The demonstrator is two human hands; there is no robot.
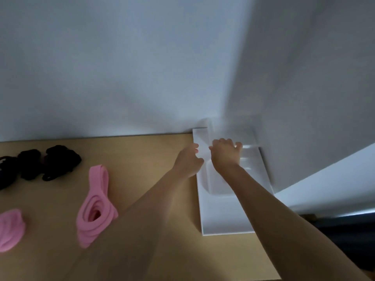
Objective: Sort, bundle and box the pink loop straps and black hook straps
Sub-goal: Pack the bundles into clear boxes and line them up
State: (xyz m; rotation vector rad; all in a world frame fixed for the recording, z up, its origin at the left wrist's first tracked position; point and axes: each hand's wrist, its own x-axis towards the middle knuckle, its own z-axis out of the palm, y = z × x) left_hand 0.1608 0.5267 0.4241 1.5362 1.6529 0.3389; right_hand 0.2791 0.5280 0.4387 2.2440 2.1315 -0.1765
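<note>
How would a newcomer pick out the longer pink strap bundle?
On the wooden table, left of the person's left forearm, lies the long pink strap bundle, nearer than the black straps. Unlike the rounder pink bundle cut by the left frame edge, it stretches toward the wall.

left hand (189,160): bare, slim, knuckles and fingers softened by blur
left forearm (142,209): bare along all its visible length, shaded toward the elbow
right hand (225,156): bare, fingertips blurred
right forearm (274,211): bare and slender, dim along its lower edge
</note>
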